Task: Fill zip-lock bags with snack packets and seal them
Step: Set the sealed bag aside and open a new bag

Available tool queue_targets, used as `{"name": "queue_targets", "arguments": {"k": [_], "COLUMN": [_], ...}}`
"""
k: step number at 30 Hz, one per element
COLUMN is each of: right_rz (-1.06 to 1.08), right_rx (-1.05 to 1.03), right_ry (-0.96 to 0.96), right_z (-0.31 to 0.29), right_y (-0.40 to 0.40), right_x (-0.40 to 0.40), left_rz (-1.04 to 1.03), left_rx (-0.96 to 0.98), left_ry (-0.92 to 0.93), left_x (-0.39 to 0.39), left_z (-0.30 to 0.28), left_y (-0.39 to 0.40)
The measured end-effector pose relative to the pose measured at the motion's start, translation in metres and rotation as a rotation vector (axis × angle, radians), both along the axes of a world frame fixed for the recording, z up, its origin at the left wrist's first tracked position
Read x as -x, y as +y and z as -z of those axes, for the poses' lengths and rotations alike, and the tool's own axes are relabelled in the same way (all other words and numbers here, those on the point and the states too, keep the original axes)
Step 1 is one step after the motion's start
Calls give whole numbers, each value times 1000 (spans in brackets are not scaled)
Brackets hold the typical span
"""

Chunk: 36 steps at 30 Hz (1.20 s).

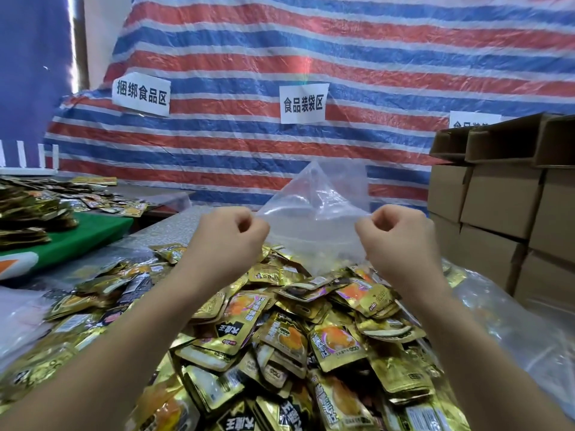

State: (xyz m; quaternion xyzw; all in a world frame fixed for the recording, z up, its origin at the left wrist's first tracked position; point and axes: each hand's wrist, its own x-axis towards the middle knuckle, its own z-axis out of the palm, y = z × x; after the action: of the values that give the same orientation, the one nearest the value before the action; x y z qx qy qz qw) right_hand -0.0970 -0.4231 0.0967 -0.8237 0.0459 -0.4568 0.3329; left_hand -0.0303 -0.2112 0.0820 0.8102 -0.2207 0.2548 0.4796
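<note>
Pinching the near edge of a clear zip-lock bag [314, 225], both hands are holding it up above the heap of snack packets [280, 343]. The left hand [231, 234] is curling its fingers around the bag's left corner, and the right hand [396, 236] is curling its fingers around the right corner, so the edge is stretching between the two fists. The bag is tilting away from the person, its far corner rising to a peak in front of the striped tarp [311, 57], and it is looking empty, with packets showing through its lower part. Gold and black snack packets are lying in a loose pile across the bench [174, 225], filling the foreground beneath both forearms. A crumpled sheet of clear plastic [513, 337] is lying on the right side of the pile. More packets are lying stacked at the far left on a green cloth [90, 231]. Brown cardboard boxes [497, 206] are standing stacked at the right, well apart from the hands. Three white paper signs [303, 104] with printed characters are hanging on the red, white and blue tarp behind the bench, the rightmost one partly hiding behind the boxes.
</note>
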Motion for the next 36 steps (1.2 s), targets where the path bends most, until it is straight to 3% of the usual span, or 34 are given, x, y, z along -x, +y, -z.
{"name": "queue_targets", "arguments": {"k": [3,8,11,13,16,18,27,32,36], "right_rz": [28,-105,-131,-132,-173,-200,-281,-345,-285], "right_rx": [56,55,55,33,-47,-96,-266,-395,-411], "right_ry": [33,109,102,96,102,111,62,-25,-142], "right_z": [-2,-1,-2,-2,-2,-2,-3,-4,-3], "right_y": [-2,12,17,18,19,20,22,17,7], "right_x": [4,5,5,6,6,6,3,2,-2], "left_rz": [-23,-12,52,133,112,59,10,4,-55], "left_rx": [4,-48,-123,-272,-619,-699,-731,-484,-203], "left_ry": [-5,-69,-261,-383,-380,-395,-437,-390,-490], "left_x": [0,14,31,41,52,54,65,43,29], "left_z": [-1,3,3,-1,-2,0,-3,-15,-26], "left_y": [1,-10,-15,-16,-17,-19,-21,-7,11]}}
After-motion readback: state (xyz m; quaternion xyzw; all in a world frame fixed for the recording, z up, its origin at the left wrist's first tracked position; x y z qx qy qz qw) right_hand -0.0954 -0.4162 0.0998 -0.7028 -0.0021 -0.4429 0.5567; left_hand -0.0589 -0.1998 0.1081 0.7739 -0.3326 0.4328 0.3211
